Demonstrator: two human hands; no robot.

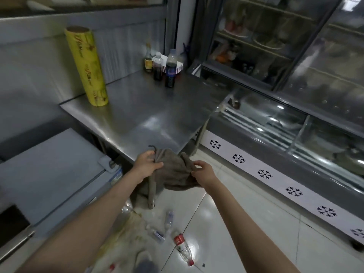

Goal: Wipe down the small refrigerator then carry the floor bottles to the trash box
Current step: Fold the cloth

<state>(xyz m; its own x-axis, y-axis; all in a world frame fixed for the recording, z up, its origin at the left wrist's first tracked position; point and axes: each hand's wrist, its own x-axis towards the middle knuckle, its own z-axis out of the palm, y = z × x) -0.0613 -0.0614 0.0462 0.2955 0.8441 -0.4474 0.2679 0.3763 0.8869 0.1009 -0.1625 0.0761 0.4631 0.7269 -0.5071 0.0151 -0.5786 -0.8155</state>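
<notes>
A grey-brown cloth (173, 174) hangs between my two hands at the near corner of the steel table (149, 115). My left hand (146, 164) grips its left bunched end. My right hand (202, 171) pinches its right edge. The small white refrigerator (49, 170) stands low at the left, its flat top just beside my left forearm. Several empty plastic bottles lie on the tiled floor below: a red-labelled one (182, 246), a clear one with a blue label (155, 233), another clear one (169, 218), and one by the table leg (127, 208).
On the table stand a yellow roll of wrap (86, 66), dark sauce bottles (170, 68) and stacked plates (178, 66) at the far end. A glass display chiller (275, 134) with snowflake trim runs along the right. A dirty mat (126, 239) covers the floor near my left arm.
</notes>
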